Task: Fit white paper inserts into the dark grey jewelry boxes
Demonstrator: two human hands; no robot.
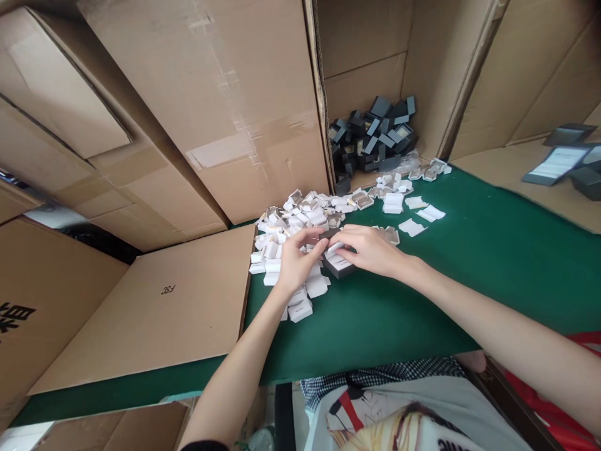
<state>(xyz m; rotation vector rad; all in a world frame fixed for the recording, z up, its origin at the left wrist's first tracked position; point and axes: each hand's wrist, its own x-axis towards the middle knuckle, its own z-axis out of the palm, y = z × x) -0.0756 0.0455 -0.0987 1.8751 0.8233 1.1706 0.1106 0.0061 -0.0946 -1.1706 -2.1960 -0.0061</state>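
Note:
A small dark box (340, 270) stands with its lid up just above the green table, or on it; I cannot tell which. My left hand (299, 258) grips the box at its raised lid, thumb and fingers closed on it. Between the fingers of my right hand (369, 248) is a white folded card insert (333, 258), at the opening of the box. My fingers hide part of the insert and the lid. Around the left hand spreads a heap of white folded card inserts (300, 219), some reaching below the wrist.
Several dark boxes (375, 134) are piled inside a large carton (366, 78) at the back. Loose white cards (412, 227) lie on the green table (422, 313) to the right. An open dark box (556, 164) rests on cardboard at far right. A flat carton (154, 307) covers the left side.

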